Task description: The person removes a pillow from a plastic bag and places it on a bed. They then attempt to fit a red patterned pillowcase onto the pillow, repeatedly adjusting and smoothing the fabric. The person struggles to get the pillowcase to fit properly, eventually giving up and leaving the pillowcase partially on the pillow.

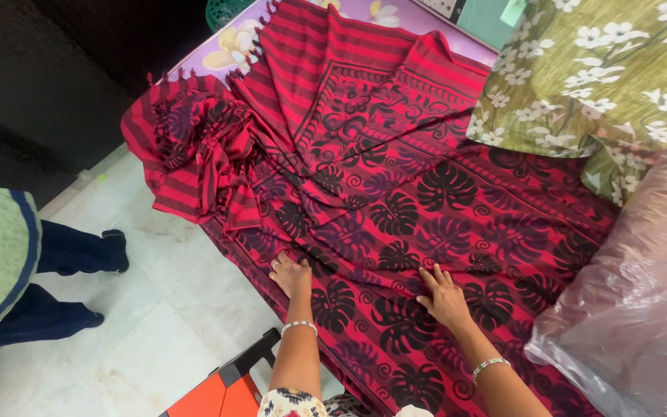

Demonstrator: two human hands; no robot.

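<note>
Both hands lie flat on a large red cloth [395, 193] printed with black leaf shapes, which is spread over a bed whose purple flowered sheet [229, 50] shows at the far edge. The left hand [292, 276] rests near the bed's edge, fingers together and pointing away from the body, palm down; its grip is released, pressing rather than grasping. The right hand [443, 296] sits a little apart on the same cloth, fingers splayed and also flat, holding nothing. Each wrist carries a thin silvery bangle. The striped, fringed end of the cloth is bunched and folded over itself [194, 154] at the far left corner, while the part under the hands looks smoother but has shallow creases between the two palms. To flatten it well, it seems best to keep both palms low and sweep outward from the middle toward the edges, so creases are pushed off the cloth rather than trapped; the bunched end would likely need lifting and laying out rather than pressing. At the right lie a green flowered cloth [604, 69] and a filled clear plastic bag [634, 293], both touching the red cloth's border. On the pale floor [156, 309] stands another person, of whom only dark trouser legs [71, 247] show, and an orange object [218, 394] sits by the bed.
</note>
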